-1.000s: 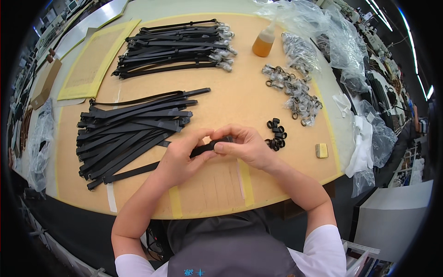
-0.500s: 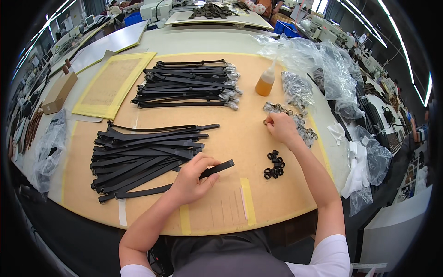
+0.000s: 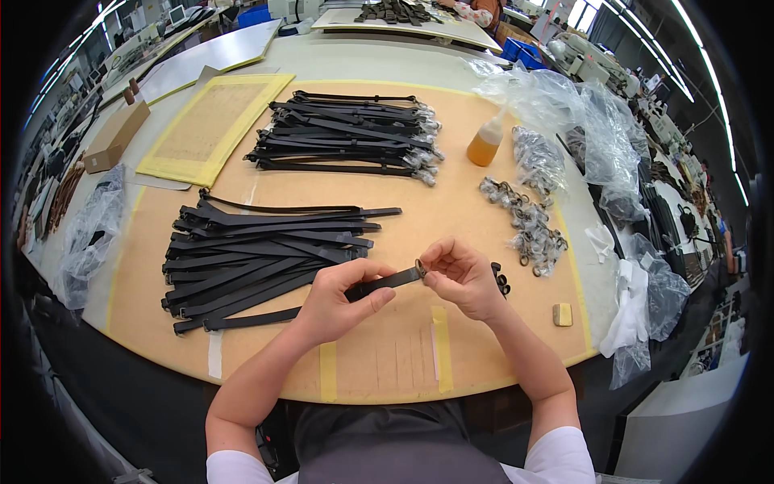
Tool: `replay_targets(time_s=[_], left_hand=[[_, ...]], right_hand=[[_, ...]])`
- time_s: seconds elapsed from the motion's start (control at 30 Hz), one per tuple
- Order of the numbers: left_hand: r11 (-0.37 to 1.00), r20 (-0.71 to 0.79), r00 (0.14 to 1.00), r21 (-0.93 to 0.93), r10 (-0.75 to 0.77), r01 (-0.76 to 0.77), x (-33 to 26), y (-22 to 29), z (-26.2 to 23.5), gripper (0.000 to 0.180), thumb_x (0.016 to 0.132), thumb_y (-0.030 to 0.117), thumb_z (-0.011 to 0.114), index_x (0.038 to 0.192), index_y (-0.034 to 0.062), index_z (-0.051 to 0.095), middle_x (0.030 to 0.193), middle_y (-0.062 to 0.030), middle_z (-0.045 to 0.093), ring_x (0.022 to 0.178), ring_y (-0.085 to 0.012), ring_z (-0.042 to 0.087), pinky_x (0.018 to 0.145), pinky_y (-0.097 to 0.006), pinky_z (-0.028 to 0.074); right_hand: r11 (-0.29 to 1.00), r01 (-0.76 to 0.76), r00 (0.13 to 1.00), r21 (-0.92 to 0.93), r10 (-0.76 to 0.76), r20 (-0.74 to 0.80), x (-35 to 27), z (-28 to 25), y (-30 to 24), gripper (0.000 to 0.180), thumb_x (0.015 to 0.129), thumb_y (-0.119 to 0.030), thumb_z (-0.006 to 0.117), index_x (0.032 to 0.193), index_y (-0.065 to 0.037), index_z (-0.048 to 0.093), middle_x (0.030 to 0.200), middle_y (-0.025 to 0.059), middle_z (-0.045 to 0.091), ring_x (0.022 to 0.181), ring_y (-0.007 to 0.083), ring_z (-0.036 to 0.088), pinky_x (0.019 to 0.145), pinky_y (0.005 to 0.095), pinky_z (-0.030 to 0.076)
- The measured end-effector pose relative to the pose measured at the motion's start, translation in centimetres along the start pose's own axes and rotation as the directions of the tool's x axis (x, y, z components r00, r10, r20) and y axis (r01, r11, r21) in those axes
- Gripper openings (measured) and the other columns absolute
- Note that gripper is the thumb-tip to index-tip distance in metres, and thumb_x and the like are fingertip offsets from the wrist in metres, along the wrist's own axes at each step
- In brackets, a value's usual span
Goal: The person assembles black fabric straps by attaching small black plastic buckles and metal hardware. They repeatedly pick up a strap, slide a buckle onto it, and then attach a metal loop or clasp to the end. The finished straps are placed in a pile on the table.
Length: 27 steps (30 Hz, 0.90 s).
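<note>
The flat black strap [image 3: 400, 278] lies across the front part of the board, slanting up from lower left, with its tip raised between my two hands. At that tip is a small dark metal ring [image 3: 420, 269]; whether the strap passes through it or only meets it, I cannot tell. My left hand [image 3: 339, 300] has the strap gripped between thumb and fingers, a short length jutting out beyond them. My right hand [image 3: 461, 281] pinches the ring by its edge — thumb below, fingertips above.

The strap's other end rests just beside the bottom of a loose pile of flat black straps with buckles [image 3: 258, 262], left of my hands. Just beyond my right wrist, partly hidden by it, sits a cluster of small black loops [image 3: 502, 282]. Above that lies a heap of plastic-wrapped metal fittings [image 3: 528, 230], and right of the loops a small yellowish block [image 3: 563, 315].

Farther out, a neat row of black straps with wrapped ends [image 3: 343, 137] stretches across the upper board, near a translucent squeeze bottle of amber liquid [image 3: 484, 147]. All of these rest on a tan board edged with yellow tape [image 3: 451, 198] — a brown cardboard box [image 3: 118, 139] stands beyond its left side.
</note>
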<state>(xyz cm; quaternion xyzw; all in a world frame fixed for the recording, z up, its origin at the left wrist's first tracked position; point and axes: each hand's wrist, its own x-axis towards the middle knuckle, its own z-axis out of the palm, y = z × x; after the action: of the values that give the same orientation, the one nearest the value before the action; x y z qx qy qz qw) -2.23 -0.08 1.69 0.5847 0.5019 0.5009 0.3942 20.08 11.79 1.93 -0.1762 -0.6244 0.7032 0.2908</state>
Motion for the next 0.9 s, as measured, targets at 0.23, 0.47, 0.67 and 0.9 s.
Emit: replay_targets(time_s=[0.23,0.47,0.67,0.9], left_hand=[[0.999,-0.027,1.0,-0.046,-0.008,0.007,-0.1,1.0,0.3,0.023,0.089,0.01,0.075,0.109,-0.0002,0.069,0.083,-0.0004,0.067,0.072,-0.0041,0.057,0.064,-0.022,0.046],[0.999,0.052,0.998,-0.027,0.031,-0.03,0.1,0.7,-0.1,0.022,0.085,0.01,0.076,0.104,0.0018,0.072,0.077,-0.0012,0.066,0.067,-0.0066,0.057,0.061,-0.024,0.045],[0.996,0.114,0.989,-0.015,0.088,-0.087,-0.2,0.8,-0.1,0.021,0.083,0.007,0.078,0.103,-0.0004,0.073,0.082,-0.0007,0.069,0.071,-0.004,0.058,0.061,-0.021,0.044],[0.993,0.108,0.987,0.019,0.115,-0.118,-0.1,0.1,0.3,0.024,0.082,0.005,0.078,0.104,-0.0015,0.07,0.088,-0.0036,0.07,0.076,-0.0075,0.063,0.066,-0.023,0.05]], right_hand=[[0.996,0.083,0.997,0.027,-0.083,-0.012,-0.7,0.9,1.1,0.025,0.091,0.006,0.066,0.115,0.0,0.061,0.111,0.0048,0.064,0.103,0.0144,0.063,0.095,0.0327,0.05],[0.898,-0.226,0.974,0.378,0.207,0.091,-1.1,0.7,1.3,0.02,0.091,-0.005,0.069,0.109,-0.004,0.061,0.096,0.0057,0.068,0.081,0.0144,0.065,0.083,0.0305,0.05],[0.619,-0.444,0.896,0.647,0.302,0.326,-1.0,1.0,2.4,0.02,0.088,-0.015,0.071,0.104,-0.01,0.061,0.085,0.0019,0.065,0.071,0.0104,0.057,0.077,0.0328,0.045],[0.7,-0.389,0.921,0.599,0.286,0.264,-1.4,1.5,2.5,0.018,0.094,-0.014,0.067,0.108,-0.008,0.058,0.096,0.0043,0.068,0.084,0.013,0.065,0.085,0.0339,0.05]])
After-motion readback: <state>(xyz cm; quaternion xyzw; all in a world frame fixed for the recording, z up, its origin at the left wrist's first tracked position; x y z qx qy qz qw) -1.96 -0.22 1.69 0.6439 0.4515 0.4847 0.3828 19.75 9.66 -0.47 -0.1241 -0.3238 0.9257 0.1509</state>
